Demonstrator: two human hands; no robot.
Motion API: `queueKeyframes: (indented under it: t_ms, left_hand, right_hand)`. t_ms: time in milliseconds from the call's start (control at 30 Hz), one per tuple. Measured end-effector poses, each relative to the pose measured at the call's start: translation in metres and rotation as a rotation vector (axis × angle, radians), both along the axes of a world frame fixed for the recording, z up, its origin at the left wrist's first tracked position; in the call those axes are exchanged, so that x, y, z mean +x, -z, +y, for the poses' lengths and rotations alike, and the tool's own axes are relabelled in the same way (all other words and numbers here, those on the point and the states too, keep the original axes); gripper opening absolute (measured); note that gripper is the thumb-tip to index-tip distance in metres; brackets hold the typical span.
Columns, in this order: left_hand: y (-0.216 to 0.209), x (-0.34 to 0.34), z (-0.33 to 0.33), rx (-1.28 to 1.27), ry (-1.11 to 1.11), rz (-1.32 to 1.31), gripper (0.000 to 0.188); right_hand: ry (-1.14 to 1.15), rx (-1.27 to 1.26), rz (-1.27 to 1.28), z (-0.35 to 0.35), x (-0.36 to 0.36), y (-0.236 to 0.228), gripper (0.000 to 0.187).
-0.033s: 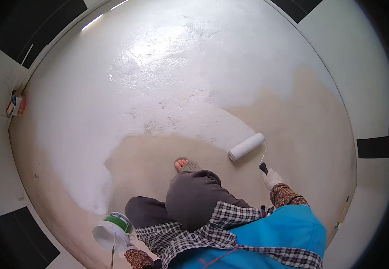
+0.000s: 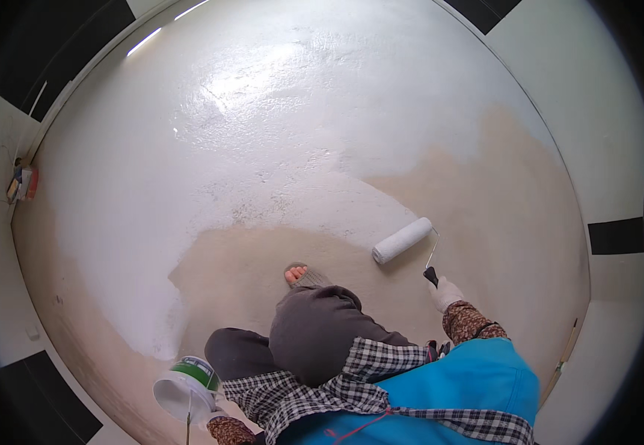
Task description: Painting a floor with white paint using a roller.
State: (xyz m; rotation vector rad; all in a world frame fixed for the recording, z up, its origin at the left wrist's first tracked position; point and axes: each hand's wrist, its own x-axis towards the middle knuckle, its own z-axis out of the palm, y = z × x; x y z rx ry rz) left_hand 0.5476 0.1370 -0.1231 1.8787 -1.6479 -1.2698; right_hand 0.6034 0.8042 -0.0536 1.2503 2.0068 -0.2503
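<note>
Holds the paint roller (image 2: 403,239) by its black handle (image 2: 431,277) in the curled right hand (image 2: 448,294); rests it on the floor (image 2: 262,252). Probably light, with soft, slick nap (image 2: 396,245); best taken by the handle. Has left hand (image 2: 214,418) at the bucket (image 2: 167,394), closure impossible to tell.
</note>
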Motion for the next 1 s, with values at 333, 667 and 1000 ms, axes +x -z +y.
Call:
queueKeyframes:
  t_ms: [333, 667, 1000]
  left_hand:
    - [0.034, -0.085, 0.059, 0.059, 0.177, -0.018, 0.036]
    - [0.044, -0.121, 0.083, 0.106, 0.227, -0.002, 0.035]
    - [0.049, -0.121, 0.091, 0.084, 0.197, -0.012, 0.034]
  right_hand:
    - [0.369, 0.108, 0.498, 0.087, -0.207, 0.090, 0.056]
    - [0.478, -0.146, 0.384, -0.020, -0.070, 0.045, 0.048]
    - [0.469, 0.015, 0.551, 0.136, -0.148, 0.116, 0.047]
